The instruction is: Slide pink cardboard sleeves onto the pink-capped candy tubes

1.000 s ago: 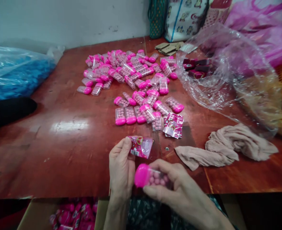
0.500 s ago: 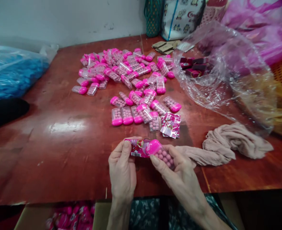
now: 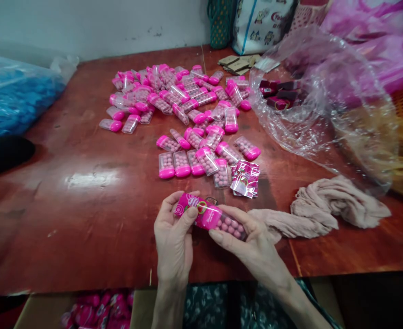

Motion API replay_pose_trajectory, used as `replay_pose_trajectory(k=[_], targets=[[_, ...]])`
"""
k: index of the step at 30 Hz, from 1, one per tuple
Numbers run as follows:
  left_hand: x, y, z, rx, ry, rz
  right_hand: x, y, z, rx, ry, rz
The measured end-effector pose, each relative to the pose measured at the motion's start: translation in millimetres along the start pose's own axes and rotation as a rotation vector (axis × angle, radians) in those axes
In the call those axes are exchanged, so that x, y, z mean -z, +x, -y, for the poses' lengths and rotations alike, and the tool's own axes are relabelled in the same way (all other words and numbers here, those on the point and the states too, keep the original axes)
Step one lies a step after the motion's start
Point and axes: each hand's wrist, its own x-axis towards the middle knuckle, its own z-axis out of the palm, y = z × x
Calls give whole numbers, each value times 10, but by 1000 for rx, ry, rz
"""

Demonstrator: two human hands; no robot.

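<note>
My left hand (image 3: 174,237) pinches a printed magenta wrapper sleeve (image 3: 188,200) between thumb and fingers, above the table near its front edge. From the other side, my right hand (image 3: 259,244) grips a clear candy container (image 3: 231,227) full of pink balls. Its pink cap end lies inside the sleeve, while the ball-filled end sticks out toward my right palm. Just beyond my hands, a small stack of flat magenta sleeves (image 3: 245,179) rests beside several loose candy containers (image 3: 206,160). Farther back is a large heap of the same containers (image 3: 163,91).
A crumpled beige cloth (image 3: 338,205) lies right of my hands. Behind it spreads a clear plastic bag (image 3: 325,123) with dark red packets (image 3: 278,93). A bag of blue pieces (image 3: 13,100) stands at left. Below the table (image 3: 67,228), a cardboard box (image 3: 44,310) holds wrapped pink packs.
The container's cap has slid left into the sleeve, and the sleeve now covers it. My left thumb has shifted right along the sleeve, which now tilts down to the right.
</note>
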Motion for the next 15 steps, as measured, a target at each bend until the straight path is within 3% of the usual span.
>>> replay_pose_trajectory(k=[5, 8, 15], targets=[[-22, -37, 55, 154, -42, 57, -26, 2, 12, 84, -137, -81], [-35, -52, 84, 237, -48, 110, -33, -5, 14, 123, -204, -60], [-45, -71, 115, 244, -3, 142, -85, -108, -51, 82, -309, -39]])
